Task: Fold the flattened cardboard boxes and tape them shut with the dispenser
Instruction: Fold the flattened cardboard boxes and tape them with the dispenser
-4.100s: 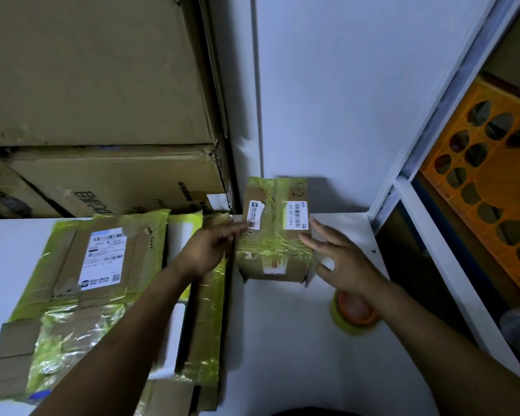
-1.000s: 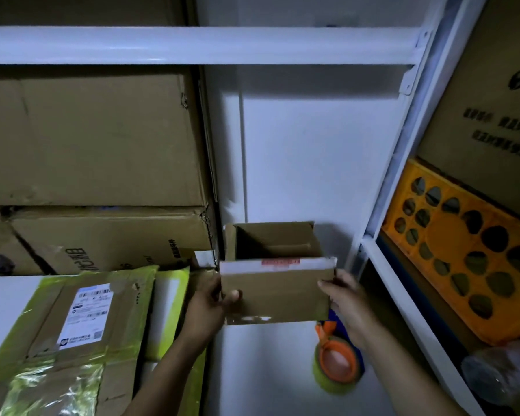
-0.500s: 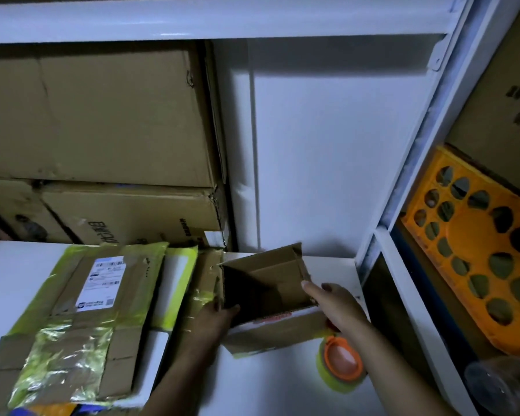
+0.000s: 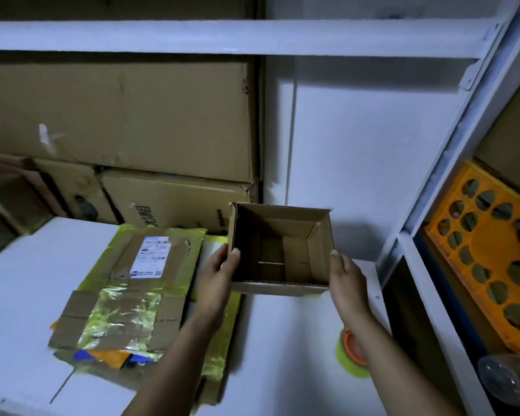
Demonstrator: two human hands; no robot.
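The cardboard box (image 4: 279, 250), tipped on its side half a second ago, now sits mouth-up over the white shelf (image 4: 282, 340), with the left hand (image 4: 219, 271) pinching its rim and the right hand (image 4: 345, 277) bracing the opposite wall, fingers hidden, so its bottom looks formed and the top still needs closing and taping.

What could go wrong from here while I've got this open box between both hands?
1. The tape roll lies right under the right forearm, near the edge of the white surface; pulling back could knock it off.
2. The left hand pinches only one wall of the open box, and the grip of the right hand is hidden, so the box might skew.
3. The left forearm crosses the flattened boxes and may drag them.
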